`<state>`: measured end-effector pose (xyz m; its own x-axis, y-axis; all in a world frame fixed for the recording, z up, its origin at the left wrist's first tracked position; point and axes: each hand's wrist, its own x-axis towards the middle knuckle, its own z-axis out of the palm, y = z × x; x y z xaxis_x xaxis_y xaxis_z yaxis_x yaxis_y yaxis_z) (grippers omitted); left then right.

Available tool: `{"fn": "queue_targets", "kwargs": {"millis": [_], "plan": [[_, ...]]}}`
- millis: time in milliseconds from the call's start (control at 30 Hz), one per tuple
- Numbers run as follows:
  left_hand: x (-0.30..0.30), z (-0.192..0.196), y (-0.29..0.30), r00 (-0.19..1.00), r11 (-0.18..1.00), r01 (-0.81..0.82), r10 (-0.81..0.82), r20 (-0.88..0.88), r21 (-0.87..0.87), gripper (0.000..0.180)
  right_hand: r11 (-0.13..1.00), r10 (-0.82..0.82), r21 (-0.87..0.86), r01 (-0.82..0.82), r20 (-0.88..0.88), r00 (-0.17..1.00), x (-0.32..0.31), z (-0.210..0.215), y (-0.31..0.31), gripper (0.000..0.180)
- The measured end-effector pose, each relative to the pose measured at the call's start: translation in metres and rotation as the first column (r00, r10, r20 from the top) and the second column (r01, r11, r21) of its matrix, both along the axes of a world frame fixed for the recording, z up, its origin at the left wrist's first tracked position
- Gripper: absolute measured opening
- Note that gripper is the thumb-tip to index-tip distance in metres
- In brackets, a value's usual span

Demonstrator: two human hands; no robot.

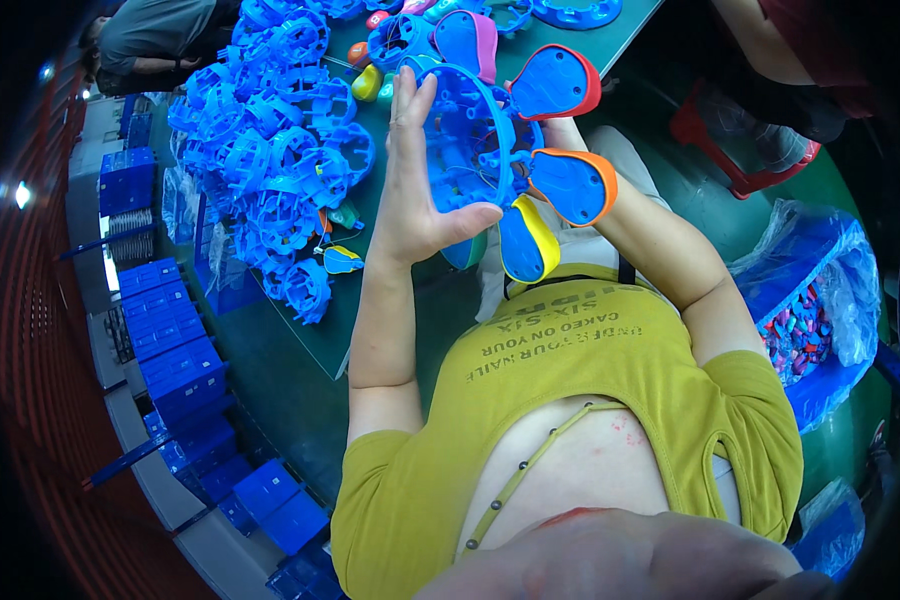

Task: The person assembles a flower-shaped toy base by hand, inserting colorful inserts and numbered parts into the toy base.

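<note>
A round blue plastic toy frame is raised in front of me, with thin wires inside its ring. Around its rim sit petal-shaped paddles with blue backs: a pink one, a red one, an orange one and a yellow one. A green one partly shows below. My left hand holds the frame's left side, its fingers straight along the outside and its thumb stretched across the lower rim. My right hand is behind the red and orange paddles; its fingers are hidden.
Many blue ring frames are heaped on the green table to the left, with loose coloured paddles among them. A blue bin of small coloured parts stands at right, near a red crate. Blue boxes line the left. People stand nearby.
</note>
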<state>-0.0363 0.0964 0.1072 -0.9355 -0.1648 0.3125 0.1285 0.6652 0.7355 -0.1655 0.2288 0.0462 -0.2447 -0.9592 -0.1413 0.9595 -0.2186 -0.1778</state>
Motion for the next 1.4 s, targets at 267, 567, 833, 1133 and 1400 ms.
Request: {"fn": "queue_targets", "kwargs": {"millis": [267,567,833,1133,1400], "plan": [[0.001,-0.006,0.005,0.996,0.997,0.020,-0.014,-0.087,0.069,0.135,0.918,0.119,-0.388,-0.080,0.078,0.990,0.002,-0.018,-0.003,0.052],[0.005,-0.011,0.009,0.981,0.988,0.061,-0.033,-0.191,0.144,0.142,0.987,-0.147,-0.086,0.139,-0.102,0.984,0.012,0.001,0.001,0.030],[0.000,-0.008,0.007,0.992,0.936,-0.014,-0.030,-0.119,-0.352,0.138,0.976,-0.040,-0.215,0.015,-0.115,0.993,-0.001,-0.014,-0.001,0.040],[-0.017,0.002,0.021,0.988,0.924,-0.086,0.128,0.090,-0.372,0.126,0.992,-0.005,-0.128,0.006,0.003,1.000,-0.005,-0.029,0.001,0.047],[-0.025,0.010,0.028,0.958,0.909,-0.103,0.200,0.207,-0.403,0.119,1.000,0.001,0.029,-0.001,-0.008,1.000,-0.006,-0.015,0.005,0.052]]}}
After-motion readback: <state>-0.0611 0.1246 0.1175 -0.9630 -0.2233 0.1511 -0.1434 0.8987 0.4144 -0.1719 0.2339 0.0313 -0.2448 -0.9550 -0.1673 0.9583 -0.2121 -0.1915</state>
